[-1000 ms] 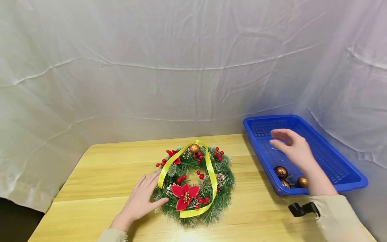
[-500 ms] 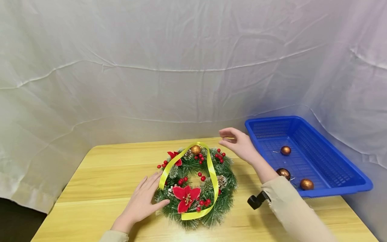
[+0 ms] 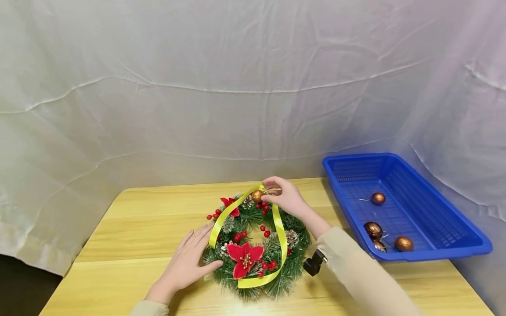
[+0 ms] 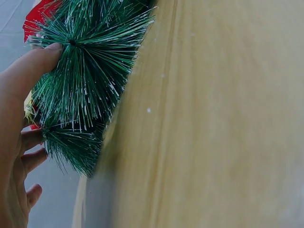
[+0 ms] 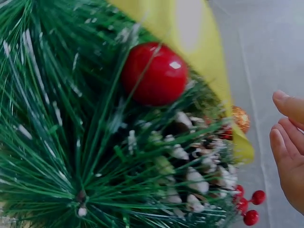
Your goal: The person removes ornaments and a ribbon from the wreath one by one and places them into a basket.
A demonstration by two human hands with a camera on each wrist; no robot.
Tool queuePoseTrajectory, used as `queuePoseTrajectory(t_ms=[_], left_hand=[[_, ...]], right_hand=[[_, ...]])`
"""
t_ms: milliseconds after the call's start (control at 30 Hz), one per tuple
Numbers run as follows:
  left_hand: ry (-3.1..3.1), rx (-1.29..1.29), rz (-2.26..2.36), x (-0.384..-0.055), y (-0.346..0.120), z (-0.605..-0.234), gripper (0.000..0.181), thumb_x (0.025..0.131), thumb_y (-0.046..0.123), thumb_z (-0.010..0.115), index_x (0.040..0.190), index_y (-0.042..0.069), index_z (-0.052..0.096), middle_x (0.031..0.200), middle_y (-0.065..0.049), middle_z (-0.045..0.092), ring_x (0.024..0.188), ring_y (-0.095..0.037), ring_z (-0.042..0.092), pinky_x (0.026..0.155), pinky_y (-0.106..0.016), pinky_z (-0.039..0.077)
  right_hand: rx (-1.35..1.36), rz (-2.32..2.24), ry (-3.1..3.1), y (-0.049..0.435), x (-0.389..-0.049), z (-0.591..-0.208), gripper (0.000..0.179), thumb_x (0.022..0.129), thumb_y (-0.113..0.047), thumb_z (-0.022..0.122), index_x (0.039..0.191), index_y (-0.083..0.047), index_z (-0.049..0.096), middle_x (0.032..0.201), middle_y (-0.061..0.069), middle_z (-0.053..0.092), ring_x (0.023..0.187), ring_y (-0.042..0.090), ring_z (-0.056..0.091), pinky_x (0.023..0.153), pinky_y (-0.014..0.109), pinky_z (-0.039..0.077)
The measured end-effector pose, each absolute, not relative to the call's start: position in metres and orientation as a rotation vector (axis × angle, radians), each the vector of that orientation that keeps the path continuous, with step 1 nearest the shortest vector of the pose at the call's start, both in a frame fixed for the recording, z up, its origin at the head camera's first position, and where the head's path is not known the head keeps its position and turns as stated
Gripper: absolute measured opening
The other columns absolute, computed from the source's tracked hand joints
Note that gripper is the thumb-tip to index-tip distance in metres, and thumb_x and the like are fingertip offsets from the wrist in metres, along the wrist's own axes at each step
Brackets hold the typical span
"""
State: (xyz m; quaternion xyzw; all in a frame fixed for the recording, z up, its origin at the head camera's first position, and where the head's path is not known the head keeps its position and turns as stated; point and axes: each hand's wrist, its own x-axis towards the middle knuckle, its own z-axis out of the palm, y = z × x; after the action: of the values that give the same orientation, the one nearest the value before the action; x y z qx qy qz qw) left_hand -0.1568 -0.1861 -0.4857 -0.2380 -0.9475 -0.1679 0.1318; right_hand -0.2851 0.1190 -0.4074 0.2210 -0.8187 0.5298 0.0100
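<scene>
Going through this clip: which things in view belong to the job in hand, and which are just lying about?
Likely in the job:
wreath, touched by the left hand
yellow ribbon on it
gold bauble, near the right hand's fingers

Apparently lying about:
blue basket
baubles in it, perhaps spares
pale cloth behind

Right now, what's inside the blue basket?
In the blue basket: a lone ball and, closer to you, a dark ball, a copper ball and a partly covered ball. The near rim hides that last one's lower part.
</scene>
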Motion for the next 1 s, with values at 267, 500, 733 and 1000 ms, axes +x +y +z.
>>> queuePoseTrajectory(t_ms=[267, 500, 733, 1000], left_hand=[[-2.754, -0.686, -0.485, -0.155, -0.185, -0.485, 0.092, 0.083, 0.066, 0.055, 0.15, 0.008, 0.03, 0.155, -0.004, 0.027, 0.14, -0.025, 0.027, 0.112, -0.052, 0.016], [-2.763, -0.686, -0.493, -0.155, -0.183, -0.484, 0.092, 0.083, 0.067, 0.055, 0.15, 0.008, 0.03, 0.155, -0.004, 0.027, 0.14, -0.026, 0.027, 0.112, -0.053, 0.016], [-2.751, -0.707, -0.486, -0.155, -0.181, -0.484, 0.093, 0.083, 0.067, 0.055, 0.15, 0.008, 0.03, 0.155, -0.005, 0.028, 0.14, -0.026, 0.028, 0.113, -0.053, 0.016], [-2.749, -0.709, -0.502, -0.156, -0.18, -0.486, 0.092, 0.084, 0.066, 0.054, 0.15, 0.008, 0.029, 0.156, -0.005, 0.027, 0.14, -0.028, 0.028, 0.117, -0.036, -0.001]], right_hand=[[0.72, 1.511, -2.648, 0.109, -0.291, -0.416, 0.043, 0.083, -0.007, 0.075, 0.122, 0.0, 0.059, 0.118, 0.013, 0.061, 0.108, 0.025, 0.058, 0.091, 0.034, 0.051], [0.734, 1.373, -2.69, 0.105, -0.292, -0.418, 0.041, 0.083, -0.006, 0.074, 0.121, 0.0, 0.06, 0.115, 0.01, 0.061, 0.106, 0.026, 0.058, 0.088, 0.033, 0.052], [0.705, 1.236, -2.732, 0.105, -0.291, -0.421, 0.043, 0.081, -0.005, 0.075, 0.122, -0.003, 0.062, 0.117, 0.012, 0.059, 0.105, 0.028, 0.06, 0.085, 0.034, 0.054], [0.716, 1.092, -2.748, 0.106, -0.292, -0.422, 0.032, 0.083, -0.006, 0.073, 0.115, -0.005, 0.067, 0.116, 0.011, 0.06, 0.099, 0.026, 0.062, 0.081, 0.037, 0.054]])
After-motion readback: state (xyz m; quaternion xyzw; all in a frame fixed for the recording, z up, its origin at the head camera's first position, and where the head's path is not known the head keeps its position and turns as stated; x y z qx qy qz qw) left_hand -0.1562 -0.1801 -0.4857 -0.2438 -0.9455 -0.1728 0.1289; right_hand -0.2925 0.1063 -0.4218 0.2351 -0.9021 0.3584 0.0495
